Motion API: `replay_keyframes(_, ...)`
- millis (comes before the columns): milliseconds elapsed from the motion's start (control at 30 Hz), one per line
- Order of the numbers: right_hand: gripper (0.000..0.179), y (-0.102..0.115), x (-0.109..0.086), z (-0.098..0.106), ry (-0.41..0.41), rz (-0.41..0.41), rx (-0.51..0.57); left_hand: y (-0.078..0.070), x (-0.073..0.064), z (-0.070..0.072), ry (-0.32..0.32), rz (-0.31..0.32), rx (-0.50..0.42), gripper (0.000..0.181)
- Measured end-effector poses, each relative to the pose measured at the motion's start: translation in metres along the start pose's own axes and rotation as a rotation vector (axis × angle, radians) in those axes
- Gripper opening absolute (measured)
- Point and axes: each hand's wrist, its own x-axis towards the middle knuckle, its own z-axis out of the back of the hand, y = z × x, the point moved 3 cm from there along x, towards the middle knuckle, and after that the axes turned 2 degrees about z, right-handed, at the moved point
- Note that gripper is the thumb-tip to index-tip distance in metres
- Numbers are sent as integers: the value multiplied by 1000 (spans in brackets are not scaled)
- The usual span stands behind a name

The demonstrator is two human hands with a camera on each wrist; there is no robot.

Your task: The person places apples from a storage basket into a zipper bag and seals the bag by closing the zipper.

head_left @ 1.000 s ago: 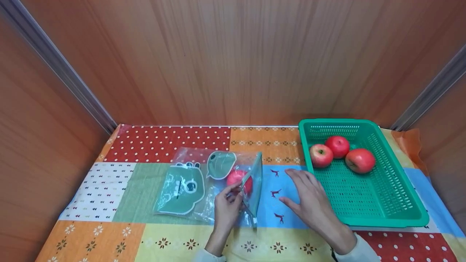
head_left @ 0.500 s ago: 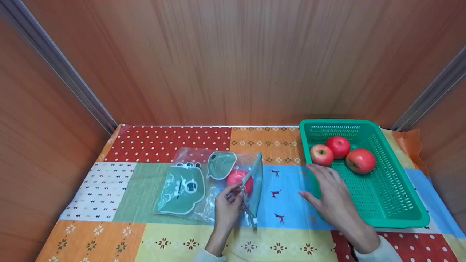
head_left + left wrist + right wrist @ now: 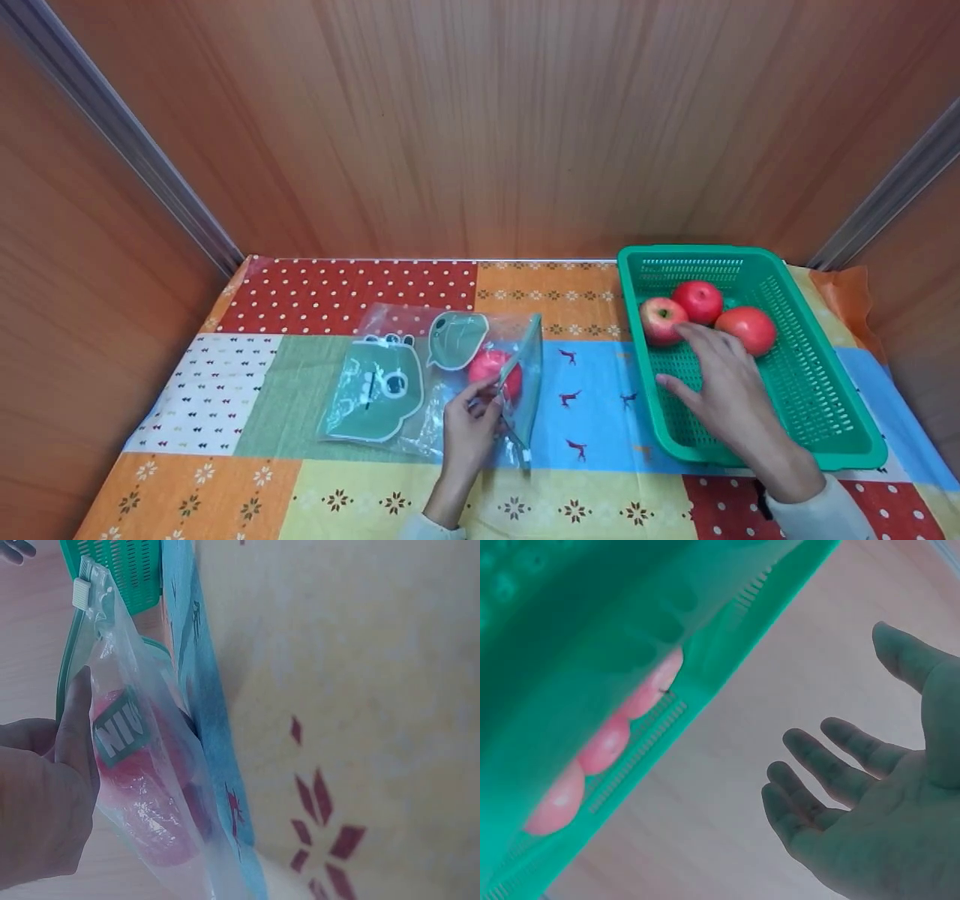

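Note:
My left hand (image 3: 471,429) pinches the upper edge of a clear plastic zip bag (image 3: 442,409) with green cartoon prints, holding its mouth apart. Inside the bag, near that mouth, lies a red apple (image 3: 487,364); the left wrist view shows a white slider (image 3: 81,595) at the end of the zip strip. Over the green basket (image 3: 825,459) hovers my right hand (image 3: 731,390), fingers spread and holding nothing, as the right wrist view also shows. In the basket sit a paler apple (image 3: 661,319), a red apple (image 3: 699,300) and another apple (image 3: 750,328) partly behind my fingers.
A patchwork cloth (image 3: 360,499) covers the table. Wood-grain panels (image 3: 480,135) rise behind it and at both sides. The basket's raised rim borders the apples, and an orange cloth flap (image 3: 847,300) lies at the right edge.
My right hand has moved rightward from the blue patch beside the basket to above its inside, close to the apples. The left hand and bag have stayed in place.

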Motion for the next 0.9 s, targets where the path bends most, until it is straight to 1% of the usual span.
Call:
replay_keyframes(200,90,-13,7,8,-6,10,-22,0,0,-1,3,-6,-14,34)
replay_keyframes(400,91,-22,15,14,-4,26,-28,-1,0,-1,4,-14,-4,34)
replay_keyframes(667,95,-25,29,24,80,21,-75,0,0,-1,3,-6,2,35)
replay_keyframes(900,91,-28,43,22,148,33,-122,1,-1,-1,-4,-7,4,32)
